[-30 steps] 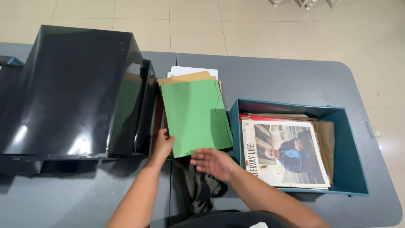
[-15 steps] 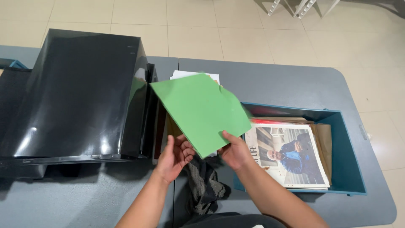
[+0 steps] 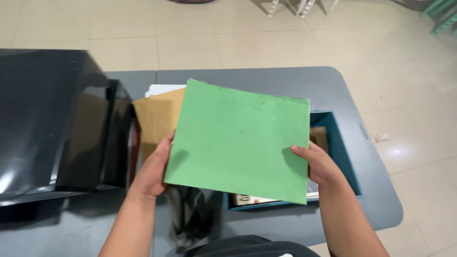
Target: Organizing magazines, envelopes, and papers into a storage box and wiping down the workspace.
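Note:
I hold a flat green paper folder [image 3: 238, 140] up in front of me with both hands, above the grey table [image 3: 266, 81]. My left hand [image 3: 154, 169] grips its left edge from behind. My right hand [image 3: 316, 164] grips its right edge, thumb on the front. The folder hides most of a blue box [image 3: 342, 157] at the right, where a strip of a magazine [image 3: 250, 200] shows under the folder's lower edge. A brown envelope [image 3: 154, 119] lies on the table behind the folder's left side, on top of white paper [image 3: 162, 89].
A large glossy black tray unit [image 3: 52, 123] fills the left of the table. A dark crumpled cloth [image 3: 190, 219] lies at the near edge between my arms. Beige tiled floor [image 3: 238, 33] lies beyond the table and to the right.
The green folder has been lifted off the stack on the table and turned to face me. My right hand has moved from its lower edge to its right edge. The view shifted left.

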